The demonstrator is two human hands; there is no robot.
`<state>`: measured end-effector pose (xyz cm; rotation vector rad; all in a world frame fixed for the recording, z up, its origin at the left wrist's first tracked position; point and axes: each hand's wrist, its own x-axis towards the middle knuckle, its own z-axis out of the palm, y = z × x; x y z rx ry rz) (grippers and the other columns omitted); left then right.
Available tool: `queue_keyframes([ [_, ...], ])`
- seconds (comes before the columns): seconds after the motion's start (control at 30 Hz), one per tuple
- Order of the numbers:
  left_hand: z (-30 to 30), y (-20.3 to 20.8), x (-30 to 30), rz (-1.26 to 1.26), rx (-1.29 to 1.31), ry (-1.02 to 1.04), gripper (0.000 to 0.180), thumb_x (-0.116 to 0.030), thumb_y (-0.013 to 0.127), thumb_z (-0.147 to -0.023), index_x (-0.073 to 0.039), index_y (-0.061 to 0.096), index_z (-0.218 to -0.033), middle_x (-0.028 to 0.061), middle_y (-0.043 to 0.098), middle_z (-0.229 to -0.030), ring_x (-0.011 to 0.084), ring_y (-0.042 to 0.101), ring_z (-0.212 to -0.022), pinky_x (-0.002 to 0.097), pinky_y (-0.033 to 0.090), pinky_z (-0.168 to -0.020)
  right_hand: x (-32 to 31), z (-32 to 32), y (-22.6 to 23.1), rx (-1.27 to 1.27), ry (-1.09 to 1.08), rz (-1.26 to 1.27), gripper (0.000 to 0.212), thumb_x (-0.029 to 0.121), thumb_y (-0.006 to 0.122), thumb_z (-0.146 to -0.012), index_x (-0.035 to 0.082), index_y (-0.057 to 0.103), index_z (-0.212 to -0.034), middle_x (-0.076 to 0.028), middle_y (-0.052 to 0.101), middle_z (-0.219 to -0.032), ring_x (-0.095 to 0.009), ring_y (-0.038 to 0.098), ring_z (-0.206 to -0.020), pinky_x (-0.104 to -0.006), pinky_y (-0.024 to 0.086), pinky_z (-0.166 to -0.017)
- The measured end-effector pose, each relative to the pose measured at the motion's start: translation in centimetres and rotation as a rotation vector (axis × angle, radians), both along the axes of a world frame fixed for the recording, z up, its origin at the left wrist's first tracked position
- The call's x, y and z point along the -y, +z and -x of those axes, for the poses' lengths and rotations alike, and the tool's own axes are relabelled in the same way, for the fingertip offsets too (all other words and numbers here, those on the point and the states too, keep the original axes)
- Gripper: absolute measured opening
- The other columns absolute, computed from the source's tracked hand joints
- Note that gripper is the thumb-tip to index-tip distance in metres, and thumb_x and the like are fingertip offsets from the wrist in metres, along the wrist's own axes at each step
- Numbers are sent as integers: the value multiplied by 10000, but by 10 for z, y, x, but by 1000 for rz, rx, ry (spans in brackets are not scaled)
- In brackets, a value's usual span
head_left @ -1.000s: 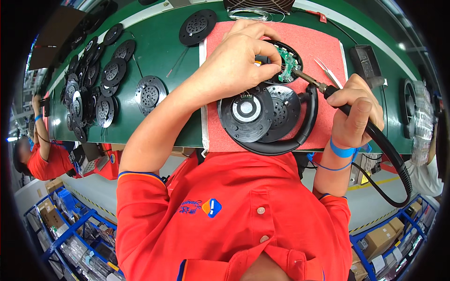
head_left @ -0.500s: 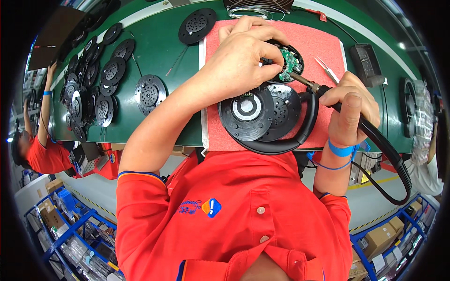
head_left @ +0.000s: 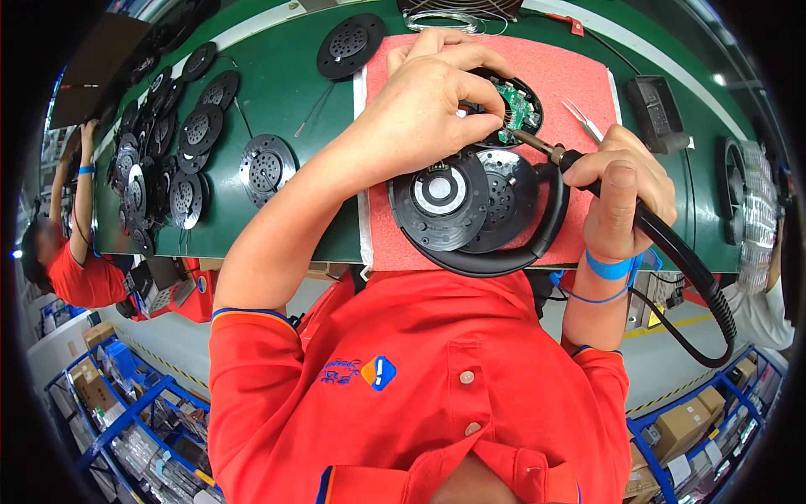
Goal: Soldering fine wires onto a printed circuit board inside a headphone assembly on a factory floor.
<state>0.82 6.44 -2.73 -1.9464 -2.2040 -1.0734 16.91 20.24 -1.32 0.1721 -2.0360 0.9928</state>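
Note:
On the pink mat [head_left: 382,239] lies a black headphone [head_left: 554,223] with its ear cup opened. Inside the far cup a green circuit board [head_left: 520,105] shows. My left hand [head_left: 437,105] reaches over the cup, thumb and forefinger pinched together at the board's left side; what they hold is hidden. My right hand [head_left: 625,193] grips a soldering iron [head_left: 680,244], its tip touching or just over the board's lower edge near my left fingertips. Two round black speaker plates overlap on the near side, one with a white ring [head_left: 439,192], the other perforated [head_left: 504,202].
Tweezers [head_left: 583,122] lie on the mat beside my right hand. Several black speaker plates [head_left: 197,126] with wires are heaped on the green table [head_left: 277,92] at left. A black box [head_left: 657,113] stands at right, a wire coil [head_left: 441,21] at the back. Another person [head_left: 84,269] works far left.
The soldering iron and my right hand have shifted slightly left, the tip moving along the board's edge toward my left fingertips. My left hand stays pinched at nearly the same spot.

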Motion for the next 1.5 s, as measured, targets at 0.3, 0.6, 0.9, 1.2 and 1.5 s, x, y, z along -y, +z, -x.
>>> queue_keyframes([
  [0.3, -2, -1, -1, -4, 2, 10, 88, -128, 677, -710, -71, 695, -775, 12, 626, -1094, 255, 463, -1124, 369, 354, -969, 6, 1, 0, -5, -50, -21, 452, 233, 449, -941, -21, 552, -582, -73, 543, -526, -145, 400, -473, -277, 283, -446],
  [0.6, 4, -4, -2, -35, 23, -21, 62, -100, 671, -680, -78, 674, -737, 11, 618, -1088, 279, 456, -1105, 391, 347, -958, -2, -17, -4, -142, -133, -38, 525, 397, 380, -969, -65, 604, -859, -154, 592, -710, -153, 441, -447, -278, 315, -431],
  [0.9, 16, 14, 23, -27, 143, -48, 127, -167, 642, -738, -51, 680, -771, 58, 618, -1034, 284, 514, -1036, 394, 397, -877, 45, -72, -34, 368, 132, -144, 305, 14, 747, -640, 72, 519, -834, -140, 622, -948, -317, 606, -876, -402, 502, -756],
  [1.2, 244, 38, 69, 582, -468, 628, 385, -178, 593, -771, -42, 553, -1129, 175, 585, -1066, 344, 577, -1002, 430, 483, -838, 12, -97, 2, 366, 76, -190, 245, -54, 683, -582, 61, 584, -774, -146, 603, -933, -330, 587, -847, -375, 496, -716],
  [1.5, 348, -28, 14, 410, -334, 254, 593, -322, 681, -686, -111, 523, -1217, 163, 471, -1283, 369, 427, -1185, 480, 314, -1015, -174, -70, 50, 294, -579, -331, 307, -75, 662, -718, 41, 516, -962, -42, 528, -811, -133, 471, -687, -251, 427, -656],
])
